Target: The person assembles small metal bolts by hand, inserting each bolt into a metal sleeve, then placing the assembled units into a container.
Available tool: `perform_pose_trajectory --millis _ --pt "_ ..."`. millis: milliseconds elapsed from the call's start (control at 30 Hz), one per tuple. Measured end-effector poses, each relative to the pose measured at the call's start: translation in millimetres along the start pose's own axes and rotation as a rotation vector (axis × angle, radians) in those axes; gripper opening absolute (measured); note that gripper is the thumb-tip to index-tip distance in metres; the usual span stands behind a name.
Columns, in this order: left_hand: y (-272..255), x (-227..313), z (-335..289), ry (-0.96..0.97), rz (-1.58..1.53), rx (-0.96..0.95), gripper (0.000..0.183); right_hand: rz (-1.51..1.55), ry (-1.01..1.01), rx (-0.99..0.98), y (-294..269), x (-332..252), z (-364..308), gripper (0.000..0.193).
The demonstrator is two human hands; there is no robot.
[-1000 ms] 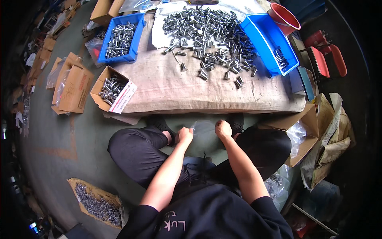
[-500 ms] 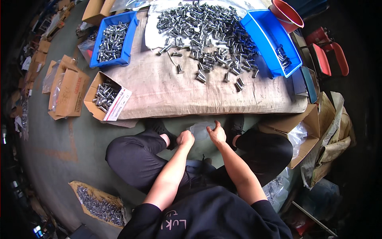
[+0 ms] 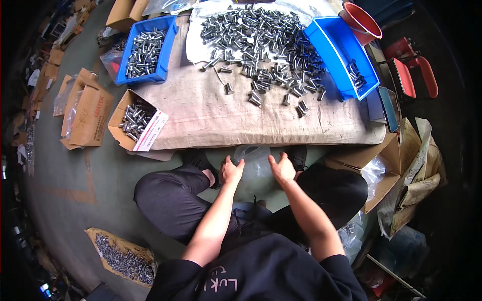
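A clear plastic bag is between my hands, low over the floor between my feet and just in front of the cloth's near edge. It looks empty, and its thin outline is hard to follow. On its left side is my left hand, thumb and fingers apart, the thumb against the film. My right hand is at the opposite side, thumb spread from the fingers and close to the bag's edge. Beyond, a large heap of metal bolts lies on a white sheet and spills onto the beige cloth.
Blue bins with bolts stand at left and right, the latter beside a red bucket. A carton of bolts is at the cloth's left corner. At right, an open carton holds clear plastic. Small parts fill a tray behind left.
My hands have moved slightly farther apart, and the left hand's closed fingers have opened. The plastic bag between them has spread wider.
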State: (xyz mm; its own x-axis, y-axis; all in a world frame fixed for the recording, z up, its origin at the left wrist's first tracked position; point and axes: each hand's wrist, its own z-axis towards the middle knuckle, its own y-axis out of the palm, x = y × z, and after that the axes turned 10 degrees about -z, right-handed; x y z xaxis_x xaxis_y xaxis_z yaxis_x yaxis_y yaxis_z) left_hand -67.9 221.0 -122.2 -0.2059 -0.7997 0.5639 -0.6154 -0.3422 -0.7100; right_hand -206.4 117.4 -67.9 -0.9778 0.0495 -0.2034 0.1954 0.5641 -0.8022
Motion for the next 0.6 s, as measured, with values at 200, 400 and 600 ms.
perform_pose_trajectory --millis 200,400,600 --pt "-102 54 -23 0.286 -0.587 -0.108 0.034 -0.053 -0.654 -0.195 -127 -7 -23 0.035" --pt "-194 170 -10 0.835 -0.572 0.029 0.017 0.28 -0.642 -0.067 -196 2 8 0.025" --pt "-135 280 54 1.321 -0.069 -0.111 0.03 -0.042 -0.674 0.348 -216 -19 17 0.028"
